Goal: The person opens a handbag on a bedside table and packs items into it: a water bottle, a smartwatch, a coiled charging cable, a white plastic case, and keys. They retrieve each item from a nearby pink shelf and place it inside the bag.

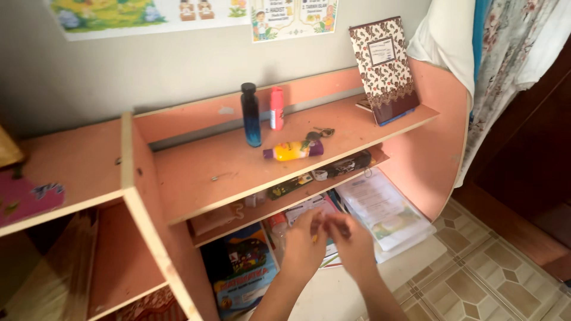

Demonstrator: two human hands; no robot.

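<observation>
Head view, looking down: left hand (302, 246) and right hand (355, 245) brought together low in front of the pink shelf (196, 169), fingertips meeting, blurred. Between the fingertips, a small yellow thing (314, 238), apparently pinched by both hands; kind impossible to tell. Just beyond the hands, on the lowest level, a white box (309, 206), and to the right of them a stack of clear-wrapped papers (386, 214) lying flat. To the left of the left hand, a colourful book (242, 270) standing on edge. Above the hands, on the narrow middle ledge, a black case (345, 165) and a dark flat pack (289, 185). Higher, on the top board, a yellow bottle (294, 150) with purple ends lying on its side, keys (318, 134) just beyond it, a dark blue bottle (251, 115) and a red-and-white tube (276, 108) upright side by side. Far right of these, a patterned book (383, 68) leaning against the wall. Right of the right hand, patterned floor tiles (488, 267); above them, hanging cloth (493, 65).
</observation>
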